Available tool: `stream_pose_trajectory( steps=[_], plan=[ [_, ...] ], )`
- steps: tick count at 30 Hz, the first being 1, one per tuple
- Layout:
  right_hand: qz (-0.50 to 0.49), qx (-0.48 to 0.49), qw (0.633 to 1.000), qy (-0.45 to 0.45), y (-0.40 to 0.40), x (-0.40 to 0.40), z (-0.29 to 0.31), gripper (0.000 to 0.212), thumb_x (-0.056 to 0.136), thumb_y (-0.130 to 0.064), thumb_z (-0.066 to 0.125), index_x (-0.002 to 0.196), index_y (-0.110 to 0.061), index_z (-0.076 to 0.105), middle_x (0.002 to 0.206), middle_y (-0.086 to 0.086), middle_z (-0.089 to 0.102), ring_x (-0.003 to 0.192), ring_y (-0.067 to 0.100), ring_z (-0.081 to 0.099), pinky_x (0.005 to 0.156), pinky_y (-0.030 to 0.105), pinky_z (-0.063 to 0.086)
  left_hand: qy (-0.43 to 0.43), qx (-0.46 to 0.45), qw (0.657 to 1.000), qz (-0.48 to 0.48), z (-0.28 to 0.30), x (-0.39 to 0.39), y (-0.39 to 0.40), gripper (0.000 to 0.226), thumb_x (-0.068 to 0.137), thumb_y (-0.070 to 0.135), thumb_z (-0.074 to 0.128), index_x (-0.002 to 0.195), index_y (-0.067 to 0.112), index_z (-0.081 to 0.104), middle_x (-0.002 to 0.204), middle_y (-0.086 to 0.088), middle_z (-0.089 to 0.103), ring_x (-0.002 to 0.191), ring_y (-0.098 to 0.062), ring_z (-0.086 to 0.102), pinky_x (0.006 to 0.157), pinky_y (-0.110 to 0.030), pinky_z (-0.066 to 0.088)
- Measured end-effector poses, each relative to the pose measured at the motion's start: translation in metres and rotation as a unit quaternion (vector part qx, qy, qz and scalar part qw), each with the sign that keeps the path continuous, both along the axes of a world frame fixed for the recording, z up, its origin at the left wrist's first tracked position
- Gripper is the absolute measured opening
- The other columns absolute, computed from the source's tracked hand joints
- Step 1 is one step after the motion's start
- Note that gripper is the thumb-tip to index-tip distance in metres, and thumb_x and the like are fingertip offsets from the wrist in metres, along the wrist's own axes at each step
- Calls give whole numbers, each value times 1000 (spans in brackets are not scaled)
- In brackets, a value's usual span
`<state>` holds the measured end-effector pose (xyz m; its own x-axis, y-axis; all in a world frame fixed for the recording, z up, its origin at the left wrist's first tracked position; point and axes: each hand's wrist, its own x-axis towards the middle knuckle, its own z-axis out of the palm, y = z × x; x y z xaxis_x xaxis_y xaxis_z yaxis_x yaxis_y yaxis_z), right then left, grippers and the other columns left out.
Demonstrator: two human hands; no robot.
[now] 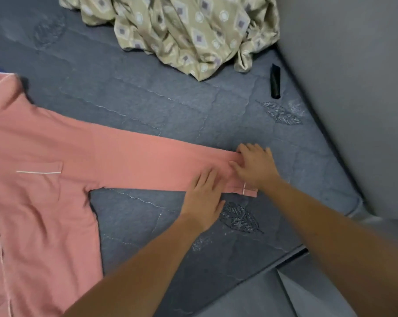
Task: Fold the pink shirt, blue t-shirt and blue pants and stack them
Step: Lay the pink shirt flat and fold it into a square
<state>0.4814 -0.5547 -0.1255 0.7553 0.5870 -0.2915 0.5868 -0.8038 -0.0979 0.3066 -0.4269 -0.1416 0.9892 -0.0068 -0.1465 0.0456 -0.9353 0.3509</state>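
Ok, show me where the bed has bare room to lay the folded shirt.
Bare mattress lies between the pink shirt sleeve and the crumpled patterned sheet. A smaller patch sits below the sleeve, but the left hand and forearm cross it. The sleeve end is crowded: both hands, right hand included, rest there. A black object sits near the wall.

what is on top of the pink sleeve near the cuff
Both hands lie flat on the pink shirt's sleeve: the left hand just before the cuff, the right hand over it. The cloth beneath them is hidden.
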Motion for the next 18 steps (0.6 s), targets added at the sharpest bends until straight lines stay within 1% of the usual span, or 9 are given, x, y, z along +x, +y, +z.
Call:
stream_pose_trajectory(
  steps=[3, 5, 7, 9, 12, 14, 15, 16, 18],
  plan=[
    [-80, 21, 995, 59, -11, 15, 6, 30, 88, -40, 68, 105, -16, 64, 104, 11, 71, 103, 35, 64, 82, 41, 48, -30, -2, 999, -18, 2, 20, -29, 58, 82, 41, 70, 132, 16, 54, 139, -9, 45, 126, -31, 47, 100, -44, 43],
    [-136, 56, 983, 105, -19, 24, 5, 21, 85, -29, 73, 97, -12, 71, 94, 11, 73, 94, 33, 66, 74, 35, 46, -37, 10, 999, 1, 4, 32, -44, 64, 74, 47, 77, 127, 17, 55, 130, -7, 43, 114, -29, 49, 89, -44, 45],
    [-175, 96, 968, 154, -24, 29, 4, 14, 81, -23, 77, 82, -10, 72, 76, 6, 70, 76, 22, 64, 67, 30, 42, -21, 23, 999, 40, 6, 40, -56, 78, 68, 53, 80, 131, 17, 54, 124, -6, 43, 109, -28, 48, 84, -44, 44],
    [-196, 130, 954, 184, -24, 30, 7, 16, 79, -20, 78, 67, -15, 69, 60, -2, 61, 62, 10, 54, 63, 27, 40, 7, 40, 996, 80, 8, 46, -65, 80, 69, 56, 78, 135, 18, 51, 121, -6, 48, 107, -27, 46, 83, -44, 40],
    [-225, 158, 939, 208, -21, 29, 10, 22, 80, -19, 76, 60, -19, 65, 54, -5, 59, 55, 5, 52, 57, 26, 43, 4, 21, 991, 133, 14, 53, -71, 54, 73, 42, 76, 118, 20, 57, 110, -4, 53, 99, -25, 47, 77, -42, 39],
    [-252, 191, 918, 238, -16, 26, 14, 22, 81, -17, 72, 61, -14, 64, 57, 7, 66, 55, 17, 66, 53, 32, 54, -18, -19, 987, 162, 15, 56, -69, 34, 77, 31, 71, 105, 19, 58, 102, -3, 56, 93, -25, 51, 73, -41, 39],
    [-266, 209, 907, 252, -11, 25, 17, 21, 82, -15, 70, 63, -11, 62, 60, 14, 68, 57, 26, 70, 51, 37, 57, -31, -44, 983, 177, 16, 55, -67, 27, 79, 27, 68, 101, 17, 59, 100, -4, 56, 91, -26, 52, 71, -40, 39],
    [-280, 226, 896, 258, -7, 23, 21, 22, 83, -13, 69, 63, -10, 61, 62, 17, 69, 57, 29, 71, 48, 36, 57, -44, -73, 977, 194, 16, 54, -64, 22, 81, 23, 66, 100, 15, 59, 99, -5, 57, 89, -27, 54, 70, -40, 40],
    [-303, 249, 882, 261, 7, 20, 32, 27, 85, -12, 73, 62, -13, 58, 60, 10, 65, 53, 22, 67, 46, 29, 53, -55, -152, 959, 232, 22, 50, -55, 16, 85, 18, 60, 99, 11, 59, 101, -8, 56, 89, -29, 53, 71, -42, 42]
  ],
)
